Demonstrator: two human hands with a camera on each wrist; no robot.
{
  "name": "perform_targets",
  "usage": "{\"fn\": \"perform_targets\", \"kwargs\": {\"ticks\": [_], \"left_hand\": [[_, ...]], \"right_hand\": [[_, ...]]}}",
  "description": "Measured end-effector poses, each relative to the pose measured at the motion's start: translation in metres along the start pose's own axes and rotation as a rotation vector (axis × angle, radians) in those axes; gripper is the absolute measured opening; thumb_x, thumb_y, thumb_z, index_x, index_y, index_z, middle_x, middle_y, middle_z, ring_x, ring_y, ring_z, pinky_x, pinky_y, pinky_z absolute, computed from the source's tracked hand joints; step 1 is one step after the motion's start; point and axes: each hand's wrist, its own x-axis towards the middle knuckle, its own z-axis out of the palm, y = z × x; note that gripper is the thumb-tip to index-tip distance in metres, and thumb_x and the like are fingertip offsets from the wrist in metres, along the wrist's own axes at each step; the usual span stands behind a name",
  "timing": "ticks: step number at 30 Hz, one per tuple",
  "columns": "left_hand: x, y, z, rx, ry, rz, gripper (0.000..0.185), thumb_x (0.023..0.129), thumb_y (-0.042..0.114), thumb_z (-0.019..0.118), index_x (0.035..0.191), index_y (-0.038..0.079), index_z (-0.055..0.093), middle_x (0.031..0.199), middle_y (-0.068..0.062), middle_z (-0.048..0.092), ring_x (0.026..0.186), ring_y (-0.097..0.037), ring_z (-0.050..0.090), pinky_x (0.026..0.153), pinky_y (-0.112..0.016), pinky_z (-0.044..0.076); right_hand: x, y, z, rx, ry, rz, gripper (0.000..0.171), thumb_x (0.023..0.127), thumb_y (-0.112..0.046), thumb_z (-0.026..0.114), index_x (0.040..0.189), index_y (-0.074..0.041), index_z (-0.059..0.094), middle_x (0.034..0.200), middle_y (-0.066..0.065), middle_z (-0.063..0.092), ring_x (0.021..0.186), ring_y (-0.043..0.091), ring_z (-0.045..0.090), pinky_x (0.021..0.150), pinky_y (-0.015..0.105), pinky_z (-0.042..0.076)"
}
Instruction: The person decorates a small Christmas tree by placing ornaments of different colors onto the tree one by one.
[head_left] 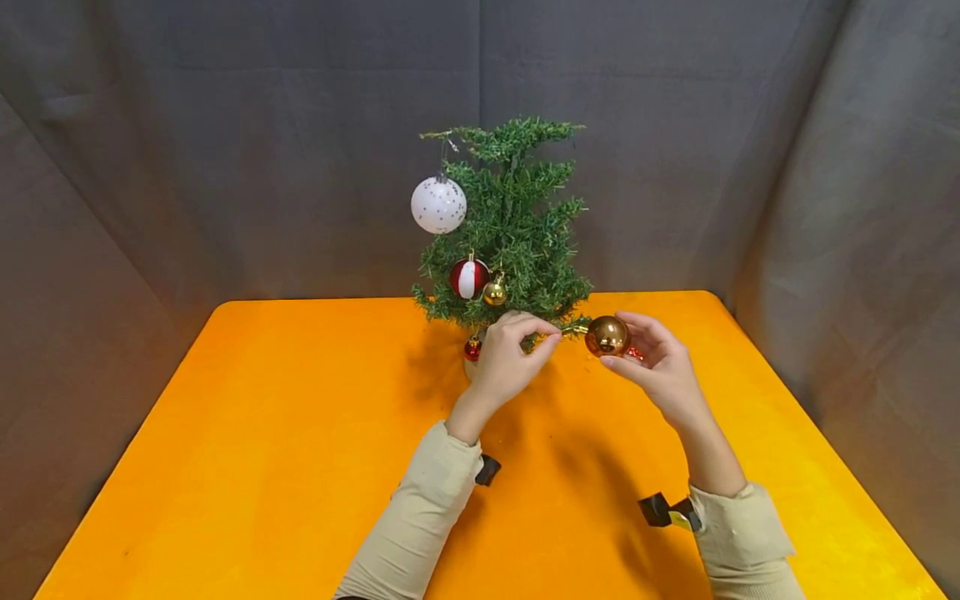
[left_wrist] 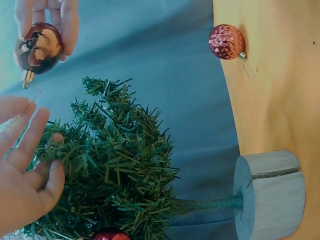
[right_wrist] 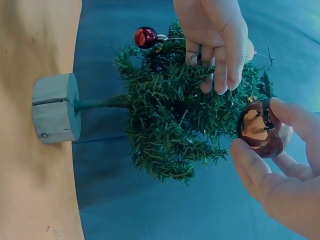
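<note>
My right hand (head_left: 666, 371) holds a shiny bronze bauble (head_left: 607, 336) between thumb and fingers, to the right of the small green Christmas tree (head_left: 517, 225). The bauble's gold cap (left_wrist: 27, 77) points toward my left hand (head_left: 507, 354). Thumb and forefinger of that hand pinch the thin hanging loop (left_wrist: 38, 92) coming from the cap, in front of the lower branches. On the tree's left side hang a white speckled bauble (head_left: 438, 205), a red-and-white bauble (head_left: 469, 277) and a small gold bauble (head_left: 495, 292). Lower down is a small red bauble (head_left: 472, 348), partly behind my left hand.
A textured red bauble (left_wrist: 226, 42) lies on the orange table (head_left: 262, 433), mostly hidden behind my right hand in the head view. The tree stands on a round wooden base (right_wrist: 50, 109). Grey cloth (head_left: 300, 167) encloses the back and sides.
</note>
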Motion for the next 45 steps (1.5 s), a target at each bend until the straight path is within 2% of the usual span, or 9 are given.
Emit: {"fn": "perform_targets", "kwargs": {"ticks": [11, 20, 26, 33, 36, 39, 42, 45], "left_hand": [[0.002, 0.002, -0.001, -0.024, 0.044, -0.034, 0.009, 0.084, 0.012, 0.062, 0.085, 0.006, 0.07, 0.085, -0.002, 0.066, 0.084, -0.016, 0.056, 0.078, -0.026, 0.042], [0.004, 0.006, 0.0, -0.016, 0.071, -0.075, 0.011, 0.085, 0.013, 0.062, 0.085, 0.004, 0.069, 0.081, -0.003, 0.067, 0.076, -0.016, 0.055, 0.063, -0.024, 0.042], [0.005, 0.006, 0.0, -0.003, 0.068, -0.07, 0.012, 0.085, 0.013, 0.062, 0.085, 0.004, 0.07, 0.082, -0.003, 0.067, 0.077, -0.016, 0.056, 0.066, -0.023, 0.043], [0.006, 0.007, -0.001, -0.017, 0.078, -0.055, 0.013, 0.086, 0.013, 0.061, 0.085, 0.003, 0.069, 0.08, -0.003, 0.067, 0.076, -0.016, 0.056, 0.067, -0.024, 0.043], [0.006, 0.007, -0.001, -0.016, 0.076, -0.056, 0.012, 0.086, 0.012, 0.061, 0.085, 0.004, 0.069, 0.08, -0.003, 0.067, 0.076, -0.016, 0.056, 0.065, -0.024, 0.042], [0.006, 0.008, -0.002, -0.011, 0.068, -0.059, 0.012, 0.086, 0.012, 0.061, 0.086, 0.004, 0.069, 0.081, -0.004, 0.067, 0.076, -0.016, 0.056, 0.064, -0.023, 0.041], [0.005, 0.007, -0.003, -0.011, 0.06, -0.062, 0.012, 0.086, 0.012, 0.06, 0.086, 0.004, 0.069, 0.081, -0.004, 0.067, 0.076, -0.016, 0.056, 0.063, -0.023, 0.041], [0.004, 0.006, -0.003, -0.009, 0.062, -0.058, 0.012, 0.086, 0.012, 0.061, 0.086, 0.004, 0.069, 0.082, -0.004, 0.067, 0.075, -0.016, 0.056, 0.064, -0.023, 0.042]], "right_hand": [[0.0, 0.009, 0.002, 0.057, -0.043, 0.042, 0.045, 0.077, 0.014, 0.06, 0.12, 0.008, 0.045, 0.099, -0.001, 0.058, 0.09, 0.011, 0.057, 0.074, 0.02, 0.048], [-0.001, 0.022, 0.005, 0.049, -0.119, 0.111, 0.046, 0.079, 0.01, 0.06, 0.121, 0.011, 0.041, 0.104, -0.003, 0.056, 0.095, 0.01, 0.054, 0.08, 0.02, 0.045], [-0.002, 0.031, 0.011, 0.066, -0.165, 0.19, 0.047, 0.079, 0.008, 0.061, 0.12, 0.01, 0.038, 0.105, -0.003, 0.055, 0.097, 0.011, 0.054, 0.077, 0.023, 0.048], [-0.001, 0.037, 0.019, 0.081, -0.203, 0.19, 0.049, 0.076, 0.013, 0.06, 0.12, 0.014, 0.037, 0.104, -0.003, 0.055, 0.095, 0.011, 0.054, 0.075, 0.025, 0.048], [0.0, 0.039, 0.023, 0.073, -0.213, 0.208, 0.05, 0.077, 0.011, 0.06, 0.121, 0.014, 0.038, 0.106, 0.002, 0.054, 0.095, 0.011, 0.054, 0.075, 0.025, 0.048], [0.0, 0.039, 0.025, 0.057, -0.234, 0.222, 0.051, 0.078, 0.009, 0.061, 0.122, 0.014, 0.037, 0.111, 0.012, 0.052, 0.096, 0.014, 0.053, 0.076, 0.026, 0.048], [0.0, 0.036, 0.026, 0.028, -0.261, 0.228, 0.051, 0.08, 0.006, 0.06, 0.124, 0.013, 0.037, 0.117, 0.023, 0.048, 0.102, 0.025, 0.051, 0.079, 0.027, 0.048], [0.001, 0.033, 0.026, -0.062, -0.254, 0.204, 0.047, 0.082, 0.0, 0.061, 0.123, 0.011, 0.042, 0.118, 0.025, 0.048, 0.106, 0.035, 0.048, 0.08, 0.03, 0.048]]}}
